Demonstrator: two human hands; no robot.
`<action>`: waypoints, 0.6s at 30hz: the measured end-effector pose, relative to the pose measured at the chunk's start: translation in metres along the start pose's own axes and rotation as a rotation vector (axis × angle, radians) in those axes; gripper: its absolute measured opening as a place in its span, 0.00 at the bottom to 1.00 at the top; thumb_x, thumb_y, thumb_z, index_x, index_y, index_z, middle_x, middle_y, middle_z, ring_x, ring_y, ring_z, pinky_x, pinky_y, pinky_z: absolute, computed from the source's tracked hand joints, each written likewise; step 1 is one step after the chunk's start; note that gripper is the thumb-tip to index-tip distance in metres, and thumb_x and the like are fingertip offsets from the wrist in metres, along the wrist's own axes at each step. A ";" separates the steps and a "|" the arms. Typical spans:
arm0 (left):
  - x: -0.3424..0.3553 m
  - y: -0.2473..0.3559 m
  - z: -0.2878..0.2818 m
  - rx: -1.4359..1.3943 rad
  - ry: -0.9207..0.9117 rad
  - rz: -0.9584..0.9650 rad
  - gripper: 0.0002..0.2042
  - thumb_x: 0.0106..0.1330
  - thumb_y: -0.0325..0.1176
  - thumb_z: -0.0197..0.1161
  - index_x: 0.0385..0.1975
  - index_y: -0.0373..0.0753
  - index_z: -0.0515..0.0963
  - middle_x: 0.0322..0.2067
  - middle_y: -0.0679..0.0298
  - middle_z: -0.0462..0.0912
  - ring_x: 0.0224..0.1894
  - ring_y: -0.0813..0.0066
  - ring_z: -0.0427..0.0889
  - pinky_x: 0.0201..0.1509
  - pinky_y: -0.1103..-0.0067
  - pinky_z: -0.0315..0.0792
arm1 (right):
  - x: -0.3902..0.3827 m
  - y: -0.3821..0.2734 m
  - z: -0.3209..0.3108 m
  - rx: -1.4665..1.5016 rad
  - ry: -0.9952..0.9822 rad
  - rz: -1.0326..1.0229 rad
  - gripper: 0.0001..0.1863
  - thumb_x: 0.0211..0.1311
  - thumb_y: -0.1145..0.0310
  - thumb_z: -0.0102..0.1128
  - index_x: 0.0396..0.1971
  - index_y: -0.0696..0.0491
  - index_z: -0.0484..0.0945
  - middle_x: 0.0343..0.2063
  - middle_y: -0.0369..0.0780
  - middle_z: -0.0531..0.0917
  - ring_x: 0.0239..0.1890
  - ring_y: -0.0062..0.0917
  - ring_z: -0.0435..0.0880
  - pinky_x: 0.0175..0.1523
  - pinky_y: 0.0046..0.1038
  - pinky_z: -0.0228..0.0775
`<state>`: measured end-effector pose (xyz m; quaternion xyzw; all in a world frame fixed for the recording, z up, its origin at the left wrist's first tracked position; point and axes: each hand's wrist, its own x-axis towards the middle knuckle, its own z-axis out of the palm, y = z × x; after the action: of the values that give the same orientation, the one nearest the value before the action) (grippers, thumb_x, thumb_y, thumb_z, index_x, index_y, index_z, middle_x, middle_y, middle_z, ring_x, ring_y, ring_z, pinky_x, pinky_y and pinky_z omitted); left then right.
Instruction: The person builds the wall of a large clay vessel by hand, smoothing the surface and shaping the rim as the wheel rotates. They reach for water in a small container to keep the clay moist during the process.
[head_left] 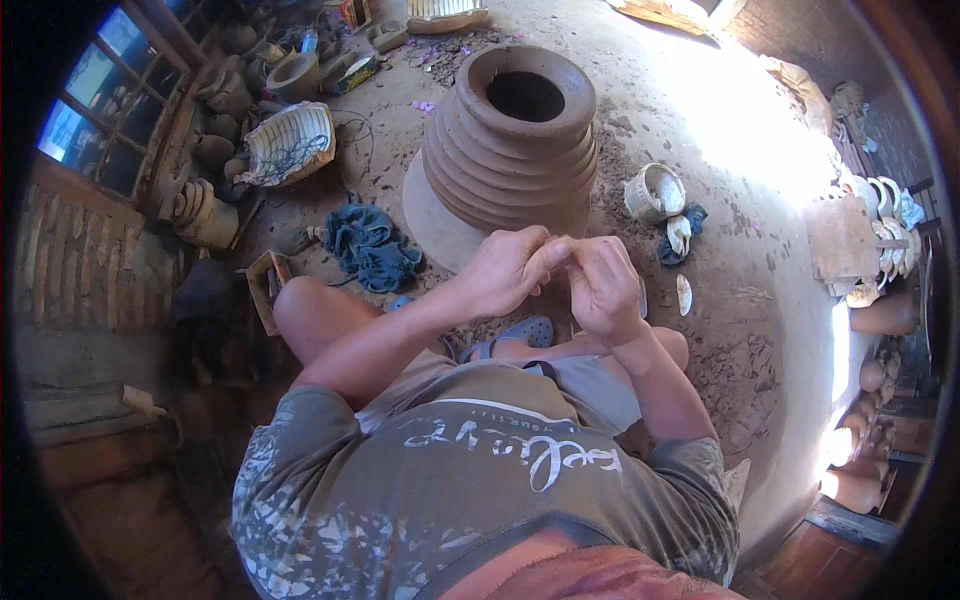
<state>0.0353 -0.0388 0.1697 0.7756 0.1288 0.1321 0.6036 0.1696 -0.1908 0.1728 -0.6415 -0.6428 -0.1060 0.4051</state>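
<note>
My left hand point(515, 270) and my right hand point(600, 285) meet over my lap with fingers pinched together at the fingertips; whatever is between them is too small or hidden to make out. Just beyond them stands a large ridged, brown-grey clay pot point(510, 170) with a wide rim and dark opening, on a round flat base point(420, 220). To its right sit a small pale bucket point(655, 195), a dark crumpled cloth point(670, 250) and a small pale oval piece point(684, 294). A blue-green cloth point(370, 250) lies left of the pot.
I sit on a dirt-strewn floor point(730, 340). At the left are a curved slatted piece point(290, 145), clay bowls point(292, 75), stacked pots point(200, 210) and a wooden box point(263, 290) beside my knee. Several pots point(880, 315) and boards point(840, 250) line the sunlit right side.
</note>
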 end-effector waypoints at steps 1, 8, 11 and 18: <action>0.000 -0.003 0.000 -0.089 -0.032 -0.015 0.25 0.80 0.51 0.58 0.37 0.30 0.79 0.25 0.62 0.81 0.25 0.79 0.80 0.30 0.76 0.75 | 0.007 -0.006 0.000 0.009 0.029 0.016 0.16 0.59 0.81 0.68 0.49 0.62 0.84 0.39 0.46 0.86 0.40 0.42 0.85 0.46 0.36 0.79; 0.004 -0.002 -0.022 -0.356 -0.255 -0.092 0.19 0.84 0.46 0.50 0.39 0.35 0.77 0.27 0.68 0.77 0.27 0.82 0.77 0.30 0.82 0.67 | 0.009 -0.002 -0.003 0.328 -0.031 0.312 0.10 0.61 0.79 0.70 0.43 0.60 0.87 0.39 0.45 0.88 0.40 0.35 0.90 0.47 0.32 0.82; 0.006 -0.003 -0.021 -0.204 -0.062 0.045 0.18 0.84 0.44 0.48 0.39 0.36 0.78 0.27 0.68 0.77 0.27 0.81 0.77 0.29 0.82 0.65 | 0.015 0.004 0.002 0.212 0.033 0.215 0.08 0.61 0.79 0.72 0.41 0.59 0.87 0.38 0.43 0.88 0.37 0.29 0.90 0.46 0.30 0.83; 0.086 0.017 -0.096 0.141 0.947 0.330 0.25 0.80 0.50 0.53 0.45 0.26 0.75 0.41 0.50 0.79 0.43 0.61 0.80 0.50 0.69 0.75 | 0.079 0.015 0.011 0.106 0.284 0.123 0.05 0.60 0.76 0.74 0.36 0.58 0.88 0.34 0.44 0.89 0.36 0.35 0.89 0.45 0.31 0.81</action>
<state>0.0811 0.0746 0.2132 0.6797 0.2729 0.5538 0.3961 0.1912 -0.1230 0.2113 -0.6360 -0.5433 -0.1367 0.5307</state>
